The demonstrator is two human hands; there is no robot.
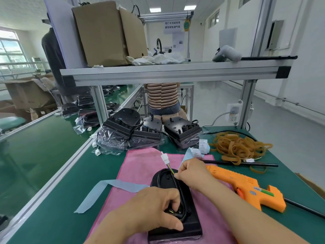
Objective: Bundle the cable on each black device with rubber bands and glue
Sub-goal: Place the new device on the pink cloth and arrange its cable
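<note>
The black device lies on the pink cloth beneath the left hand (fingers curled round its near end), while the right hand pinches its cable at the far end.

The scene is lit brightly and evenly by ceiling panels and by daylight from a large window at the far left, whose panes are washed out almost to white. Only soft, faint shadows are cast, as beneath the orange glue gun and under the upper shelf, while a dull sheen with reflections is seen on the green conveyor belt. Strong wide-angle distortion is seen toward the edges, where straight frame posts are bowed and tilted, and distant detail is softened, the hanging sign being slightly smeared.
</note>
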